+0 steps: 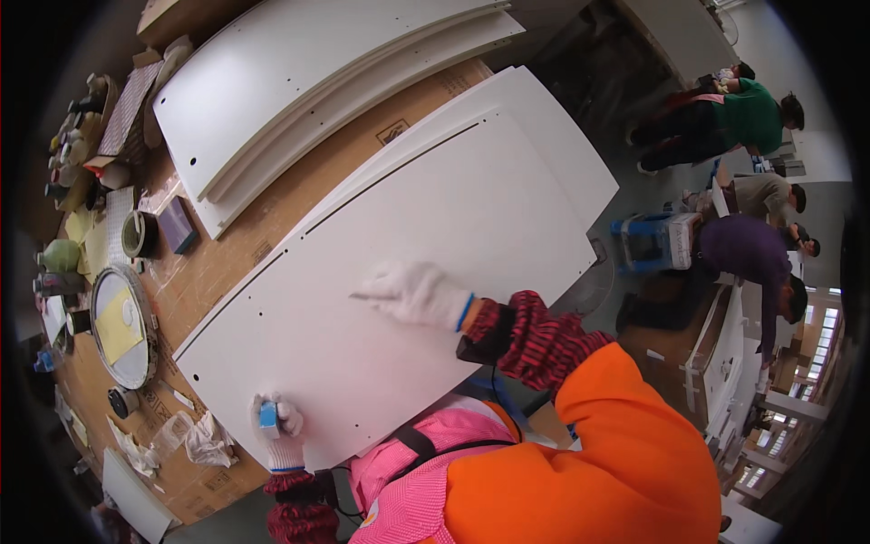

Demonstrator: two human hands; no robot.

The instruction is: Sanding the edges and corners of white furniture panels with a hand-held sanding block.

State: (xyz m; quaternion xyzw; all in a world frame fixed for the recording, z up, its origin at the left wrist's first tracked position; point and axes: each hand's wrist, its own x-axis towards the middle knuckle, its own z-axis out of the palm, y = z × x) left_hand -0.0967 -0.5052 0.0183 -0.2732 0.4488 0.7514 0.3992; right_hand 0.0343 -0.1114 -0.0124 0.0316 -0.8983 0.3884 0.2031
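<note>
Small blue block (269, 418) mostly wrapped by left gloved fingers (288, 419); shape unclear. Thin grey tool (364, 296) at right glove too small to identify. Jars along worktop's left rim (71, 136) blurred.

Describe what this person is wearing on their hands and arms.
Both hands wear white knit work gloves with blue-trimmed cuffs: the left hand and the right hand. Red-and-black striped knit sleeves cover both wrists. Over the right arm is a bright orange sleeve.
</note>
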